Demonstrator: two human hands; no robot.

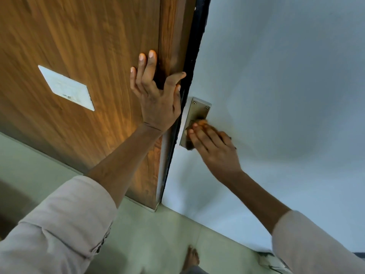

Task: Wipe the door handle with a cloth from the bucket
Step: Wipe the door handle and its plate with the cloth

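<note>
A metal handle plate (198,109) with screws is fixed on the pale blue-grey door (276,86), close to its dark edge. My right hand (215,149) covers the lower half of the plate and presses a small orange cloth (201,122) against it; only a bit of cloth shows above my fingertips. The handle lever itself is hidden under that hand. My left hand (156,93) lies flat with fingers spread on the wooden panel (83,46), its thumb reaching the dark door edge (194,48). No bucket is in view.
A white rectangular plate (67,88) sits on the wooden panel to the left. Pale green floor tiles (158,234) lie below, with my bare foot (191,258) near the bottom edge. A patterned object (270,262) lies at the base of the door.
</note>
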